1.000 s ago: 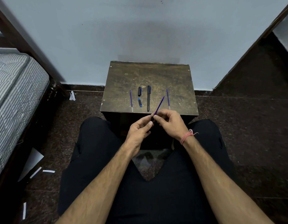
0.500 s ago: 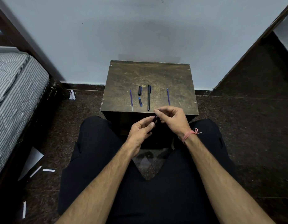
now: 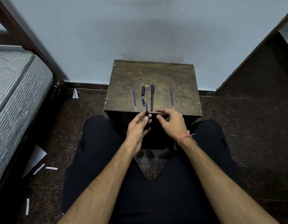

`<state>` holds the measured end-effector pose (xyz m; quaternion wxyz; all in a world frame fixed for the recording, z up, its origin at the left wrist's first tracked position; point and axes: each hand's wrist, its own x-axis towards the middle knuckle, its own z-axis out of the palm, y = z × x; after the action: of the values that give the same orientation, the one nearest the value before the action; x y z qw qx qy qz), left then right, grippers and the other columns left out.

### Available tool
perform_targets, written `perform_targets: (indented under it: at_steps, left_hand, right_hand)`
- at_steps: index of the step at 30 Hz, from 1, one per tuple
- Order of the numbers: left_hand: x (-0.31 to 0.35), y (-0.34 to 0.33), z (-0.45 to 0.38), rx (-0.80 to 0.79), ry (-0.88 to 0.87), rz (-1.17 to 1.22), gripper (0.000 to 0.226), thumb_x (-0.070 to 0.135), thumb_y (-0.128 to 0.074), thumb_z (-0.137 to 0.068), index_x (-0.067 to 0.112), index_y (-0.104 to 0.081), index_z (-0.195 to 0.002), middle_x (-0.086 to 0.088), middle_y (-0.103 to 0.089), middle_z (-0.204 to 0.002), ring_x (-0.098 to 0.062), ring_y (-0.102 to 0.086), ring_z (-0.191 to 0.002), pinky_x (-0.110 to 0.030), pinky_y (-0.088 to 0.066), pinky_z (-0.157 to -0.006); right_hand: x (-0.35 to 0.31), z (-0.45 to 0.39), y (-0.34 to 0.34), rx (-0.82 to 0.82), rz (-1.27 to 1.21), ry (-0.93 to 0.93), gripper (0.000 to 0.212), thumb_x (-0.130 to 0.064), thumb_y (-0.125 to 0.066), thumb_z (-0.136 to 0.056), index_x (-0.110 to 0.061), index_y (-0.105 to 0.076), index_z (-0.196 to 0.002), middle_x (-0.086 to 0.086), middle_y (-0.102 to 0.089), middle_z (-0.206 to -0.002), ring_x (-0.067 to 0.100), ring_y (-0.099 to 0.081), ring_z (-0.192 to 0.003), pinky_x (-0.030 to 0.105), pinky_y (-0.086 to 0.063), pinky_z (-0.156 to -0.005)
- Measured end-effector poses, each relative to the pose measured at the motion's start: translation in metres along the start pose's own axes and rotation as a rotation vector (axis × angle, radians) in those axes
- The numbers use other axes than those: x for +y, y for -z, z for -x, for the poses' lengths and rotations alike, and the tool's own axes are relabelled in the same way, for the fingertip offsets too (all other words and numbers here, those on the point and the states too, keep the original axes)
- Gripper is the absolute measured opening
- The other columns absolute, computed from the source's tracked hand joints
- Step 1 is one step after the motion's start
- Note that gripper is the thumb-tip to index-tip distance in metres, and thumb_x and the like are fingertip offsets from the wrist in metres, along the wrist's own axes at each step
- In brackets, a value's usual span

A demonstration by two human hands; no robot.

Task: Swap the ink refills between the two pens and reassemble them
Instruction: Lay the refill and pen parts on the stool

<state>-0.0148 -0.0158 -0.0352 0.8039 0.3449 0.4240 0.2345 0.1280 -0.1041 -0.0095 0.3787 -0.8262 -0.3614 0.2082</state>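
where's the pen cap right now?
Head view: the pen cap lies on the small wooden table, left of the black pen, just beyond the short blue pen piece.

Bare stool top [image 3: 156, 73] toward twelve o'clock, pen parts [image 3: 152, 97] crowding its near edge, bed [image 3: 19, 88] blocking nine o'clock

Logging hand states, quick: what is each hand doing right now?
Left hand: closed on the dark pen barrel, blue refill sticking out.
Right hand: open, holding nothing.
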Motion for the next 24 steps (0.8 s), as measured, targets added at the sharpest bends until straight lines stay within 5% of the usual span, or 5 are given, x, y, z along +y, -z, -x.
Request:
perform_targets:
  at_steps: [6, 12, 24]
  left_hand:
    - [0.004, 0.002, -0.002, 0.109, -0.06, 0.002, 0.029, 0.016, -0.065, -0.109, 0.026, -0.073, -0.135, -0.004, -0.079, -0.133, -0.013, -0.067, -0.112, -0.037, -0.053, -0.097]
    - [0.011, 0.003, 0.002, 0.13, -0.087, 0.006, 0.029, 0.018, -0.065, -0.109, 0.032, -0.074, -0.133, 0.003, -0.079, -0.129, -0.01, -0.069, -0.117, -0.038, -0.053, -0.104]
    - [0.015, 0.006, 0.001, 0.139, -0.094, 0.017, 0.031, 0.019, -0.068, -0.107, 0.034, -0.075, -0.133, 0.006, -0.082, -0.124, -0.009, -0.073, -0.117, -0.037, -0.054, -0.1]
  right_hand:
    - [-0.042, -0.026, -0.012, 0.038, 0.35, 0.187, 0.034, -0.026, -0.063, -0.102, -0.029, -0.075, -0.134, -0.004, -0.071, -0.119, 0.022, -0.07, -0.114, 0.037, -0.055, -0.094]
    - [-0.079, -0.055, -0.025, -0.061, 0.62, 0.258, 0.029, -0.029, -0.053, -0.107, -0.028, -0.08, -0.119, 0.0, -0.071, -0.121, 0.028, -0.062, -0.118, 0.047, -0.06, -0.088]
    - [-0.074, -0.054, -0.043, -0.082, 0.819, 0.259, 0.019, -0.032, -0.062, -0.104, -0.024, -0.08, -0.102, 0.002, -0.075, -0.1, 0.026, -0.062, -0.113, 0.036, -0.045, -0.07]
